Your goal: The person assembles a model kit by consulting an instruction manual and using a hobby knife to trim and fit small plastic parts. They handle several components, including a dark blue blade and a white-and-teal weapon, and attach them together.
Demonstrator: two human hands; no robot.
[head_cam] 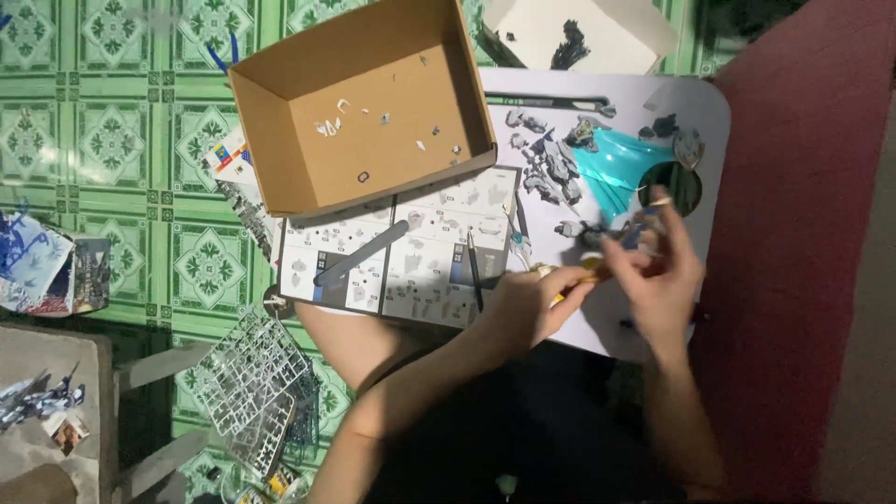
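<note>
left hand: fingers curled tight, pinching a thin yellow tool; tip aims at my right hand.
right hand: fingertips pressed together around a small grey-blue part; blurred, exact grip hard to read.
part location: held just above the white board, near its front edge, beside the teal stand.
risk 1: the part looks tiny and smooth; too much squeeze and it could pop out, likely lost on the patterned green floor.
risk 2: tool tip is close to my right fingertips; a slip would probably jab skin or gouge plastic.
risk 3: loose grey pieces sit near my wrists; a sweep could scatter them.
materials: part and pieces hard moulded plastic, angular; stand translucent teal, fan-shaped.
box: brown cardboard, matte, open top, a few scraps inside.
manual: flat printed sheet, grey panels, a dark pen-like stick lying on it.
sprues: grey lattice frames on the floor, thin and springy-looking.
</note>
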